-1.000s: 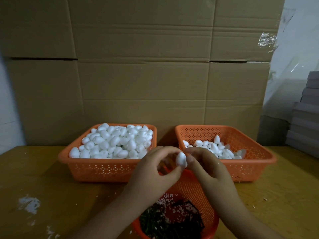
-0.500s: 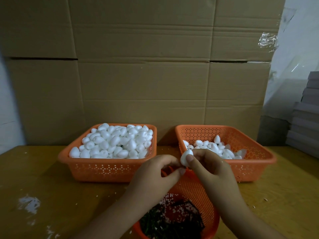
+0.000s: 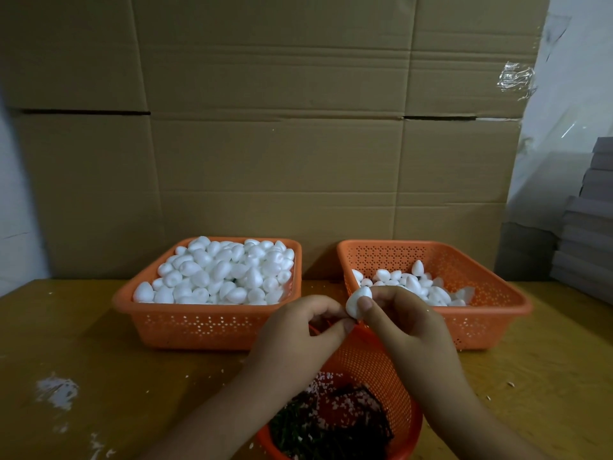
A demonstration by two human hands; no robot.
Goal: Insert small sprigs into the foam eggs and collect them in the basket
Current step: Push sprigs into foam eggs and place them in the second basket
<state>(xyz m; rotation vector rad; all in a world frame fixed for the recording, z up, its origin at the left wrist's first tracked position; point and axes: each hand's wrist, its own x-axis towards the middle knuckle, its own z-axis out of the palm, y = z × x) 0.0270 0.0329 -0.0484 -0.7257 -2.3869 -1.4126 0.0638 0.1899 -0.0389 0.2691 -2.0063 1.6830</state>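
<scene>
My right hand [image 3: 403, 322] pinches a white foam egg [image 3: 357, 302] between thumb and fingers, above the near round basket. My left hand [image 3: 300, 336] sits right beside it with thumb and forefinger pinched together at the egg's lower end; whatever it pinches is too small to see. The round orange basket [image 3: 371, 363] below my hands holds dark green sprigs [image 3: 328, 423] and white foam crumbs. A full orange basket [image 3: 205, 322] of foam eggs stands at the back left. A second orange basket [image 3: 477, 313] at the back right holds a low layer of eggs.
A tall wall of cardboard boxes [image 3: 265, 127] stands directly behind the baskets. Grey stacked boxes [image 3: 587, 234] sit at the right edge. The wooden table [image 3: 83, 343] has white foam smears at the front left.
The egg has passed fully into my right hand's pinch and moved slightly right and down. My left hand dropped a little and now pinches at the egg's lower end.
</scene>
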